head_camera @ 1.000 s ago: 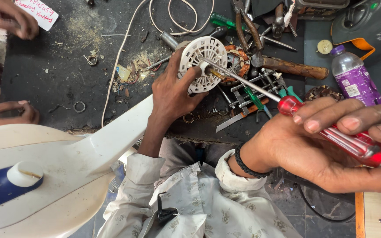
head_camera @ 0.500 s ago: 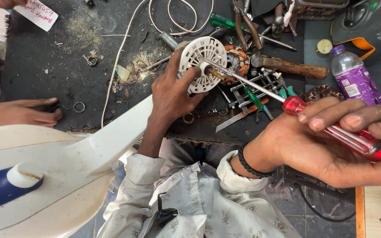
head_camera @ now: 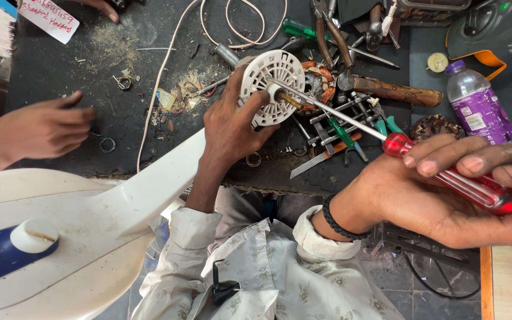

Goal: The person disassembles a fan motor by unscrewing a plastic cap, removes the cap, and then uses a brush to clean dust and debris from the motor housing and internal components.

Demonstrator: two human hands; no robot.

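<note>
Over the cluttered dark workbench (head_camera: pixel 60 77), our left hand (head_camera: pixel 232 127) clasped the white vented motor cover (head_camera: pixel 271 86) steady while our right hand (head_camera: pixel 445 195) gripped the red-handled screwdriver (head_camera: pixel 463 184), whose tip, we judged, needed keeping square at its hub

Single head-worn camera, looking steeply down, close over the hands (head_camera: pixel 351 154), facing the cluttered desk (head_camera: pixel 60 77) ahead

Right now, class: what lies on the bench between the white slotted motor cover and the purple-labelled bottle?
In the head view, between the motor cover and the bottle lie copper motor windings, a wooden-handled hammer and loose screwdrivers.
</note>
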